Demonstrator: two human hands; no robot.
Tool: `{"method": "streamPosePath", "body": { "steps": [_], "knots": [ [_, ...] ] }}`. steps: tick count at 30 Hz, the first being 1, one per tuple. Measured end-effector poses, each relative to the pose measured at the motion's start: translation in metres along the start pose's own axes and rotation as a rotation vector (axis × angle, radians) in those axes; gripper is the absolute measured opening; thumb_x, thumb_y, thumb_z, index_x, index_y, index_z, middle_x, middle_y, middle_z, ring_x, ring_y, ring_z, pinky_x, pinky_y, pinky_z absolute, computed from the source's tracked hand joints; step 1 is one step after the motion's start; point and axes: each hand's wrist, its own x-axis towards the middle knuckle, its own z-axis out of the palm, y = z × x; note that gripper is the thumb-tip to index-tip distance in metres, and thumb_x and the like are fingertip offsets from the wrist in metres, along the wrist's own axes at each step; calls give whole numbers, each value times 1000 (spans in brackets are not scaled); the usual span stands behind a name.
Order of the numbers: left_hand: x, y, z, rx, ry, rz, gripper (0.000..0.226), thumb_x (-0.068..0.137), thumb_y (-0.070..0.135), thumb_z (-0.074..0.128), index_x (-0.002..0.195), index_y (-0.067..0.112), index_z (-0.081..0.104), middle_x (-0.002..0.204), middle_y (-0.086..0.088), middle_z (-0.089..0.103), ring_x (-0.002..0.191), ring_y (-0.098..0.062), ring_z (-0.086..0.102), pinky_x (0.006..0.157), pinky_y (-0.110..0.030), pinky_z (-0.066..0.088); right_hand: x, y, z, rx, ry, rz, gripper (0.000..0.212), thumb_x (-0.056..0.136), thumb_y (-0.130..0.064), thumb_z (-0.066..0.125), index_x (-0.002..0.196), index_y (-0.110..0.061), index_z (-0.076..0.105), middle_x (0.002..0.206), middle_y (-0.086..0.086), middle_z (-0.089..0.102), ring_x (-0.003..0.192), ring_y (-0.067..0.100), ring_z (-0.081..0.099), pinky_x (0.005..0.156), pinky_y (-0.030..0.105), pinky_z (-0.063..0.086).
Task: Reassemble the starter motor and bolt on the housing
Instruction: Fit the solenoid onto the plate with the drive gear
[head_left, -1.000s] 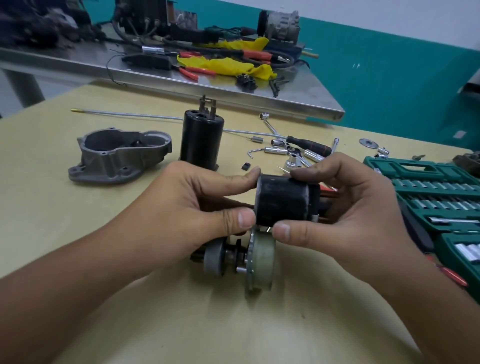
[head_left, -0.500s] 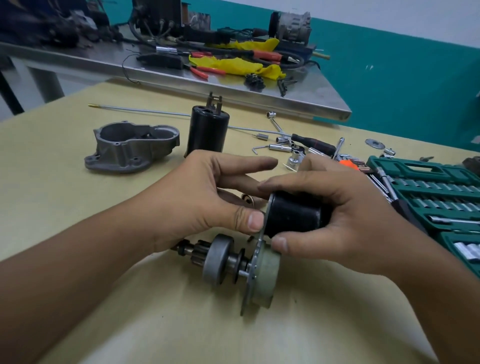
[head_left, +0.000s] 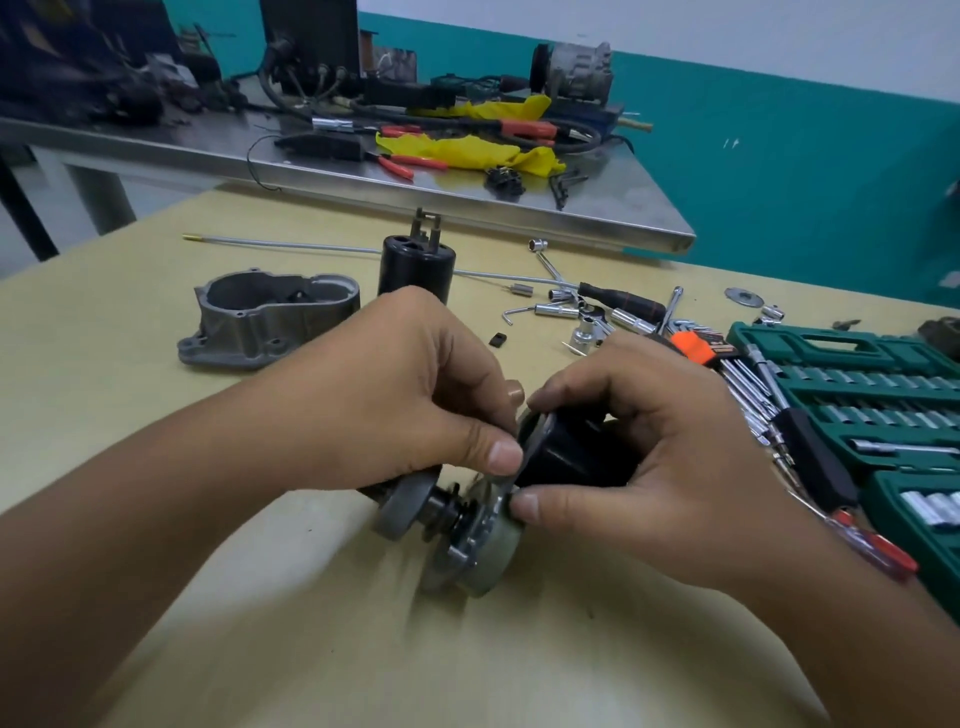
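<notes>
Mating the black can to the gear plate, with the housing not yet fitted.

I have my right hand wrapped round the can, thumb under its rim, and my left hand pinching the can's open edge where it meets the plate; both grips are closed on the can. The plate, with its pinion left of the can, rests on the surface below my hands. The housing lies well behind and left of the can, beside an upright black cylinder. I judge this the joining step: next I must square the can to the plate and press it home, then fetch the housing and bolts. The socket set lies right of the can.
</notes>
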Motion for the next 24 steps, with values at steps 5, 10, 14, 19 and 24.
{"method": "streamPosePath", "body": {
  "steps": [5,10,14,19,24],
  "knots": [
    [-16,8,6,426,60,114,25,90,51,67,88,31,82,83,8,76,79,-14,71,68,-40,57,-4,7,17,136,112,47,45,54,-37,95,89,-33,67,89,-2,66,85,26,68,69,52,54],
    [-38,2,33,822,216,294,38,86,41,54,94,15,80,105,1,77,92,-28,74,84,-47,58,-7,11,39,127,251,88,42,53,-32,94,76,-33,59,82,6,63,79,31,65,62,52,52],
    [-43,-14,46,809,379,349,31,86,24,70,112,10,79,129,-1,72,124,-25,66,107,-55,47,-6,14,41,55,278,50,40,54,-26,95,77,-16,63,80,4,60,72,26,61,57,47,51],
    [-54,-20,55,733,586,381,39,85,21,80,120,6,76,136,-6,67,134,-32,57,111,-53,43,-8,12,44,51,306,12,42,57,-32,95,80,-27,61,79,3,58,72,25,59,58,46,50],
    [-77,-23,55,175,755,-147,90,61,63,83,141,39,52,128,21,58,118,8,55,89,-28,50,-13,18,43,169,328,148,46,59,-42,90,79,-23,53,88,19,69,85,43,67,69,60,53]
  ]
}}
